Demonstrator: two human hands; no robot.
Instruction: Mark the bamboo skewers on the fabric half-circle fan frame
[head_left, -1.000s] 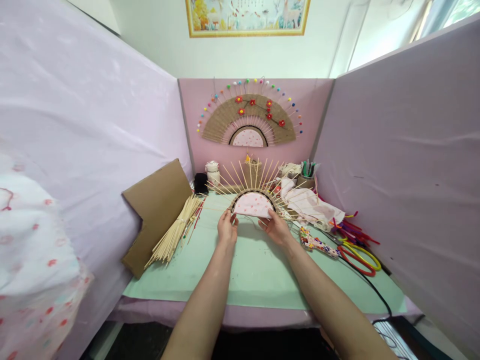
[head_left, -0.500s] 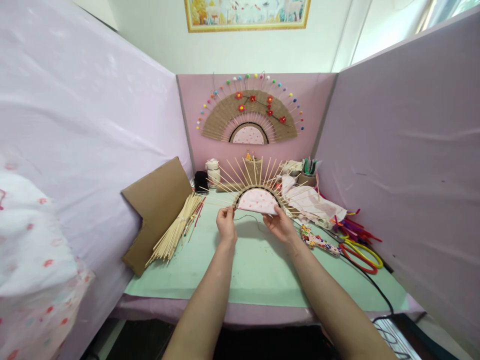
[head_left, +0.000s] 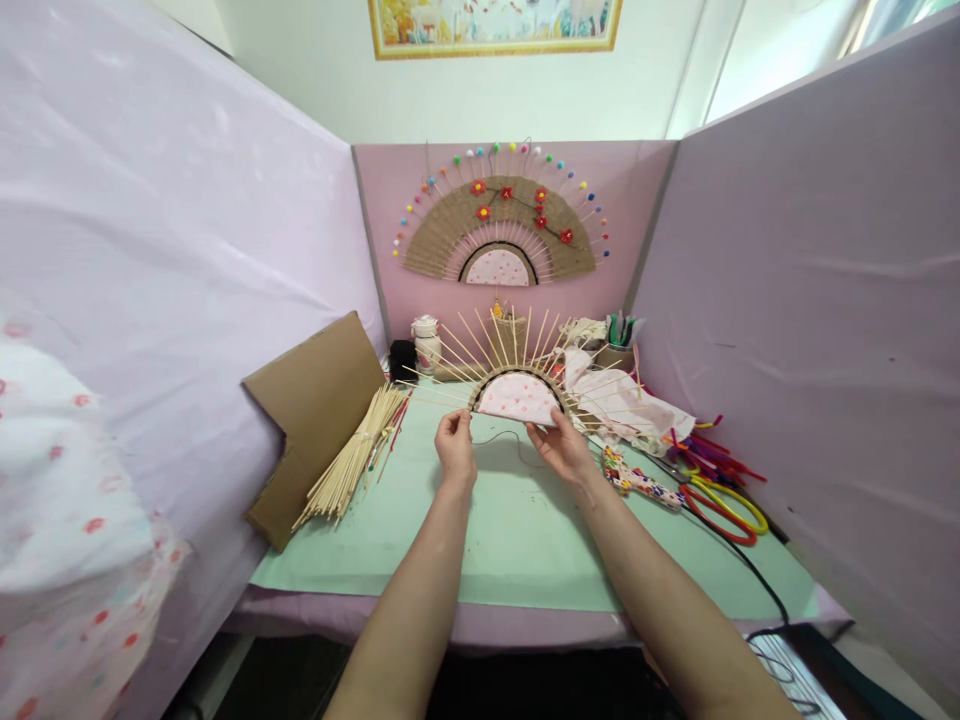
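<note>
Between my hands, above the table, is a half-round fan frame with pink dotted fabric, a dark curved trim and thin sticks fanning out from its arc. My left hand is closed in a pinch at the frame's left lower corner; what exactly lies between the fingertips is too small to make out. A thin dark cord hangs in a loop below the frame. At the right lower edge, my right hand grips the fan frame with the thumb on the fabric side and the fingers beneath.
On the left lie a bundle of sticks and bent cardboard. To the right are a patterned glue gun, scissors, dotted cloth and coloured pipe cleaners. A decorated fan hangs on the back panel.
The fan frame and both hands stay nearly in place. The dark cord below hangs in a slightly different curve, and the whole view has shifted a little.
</note>
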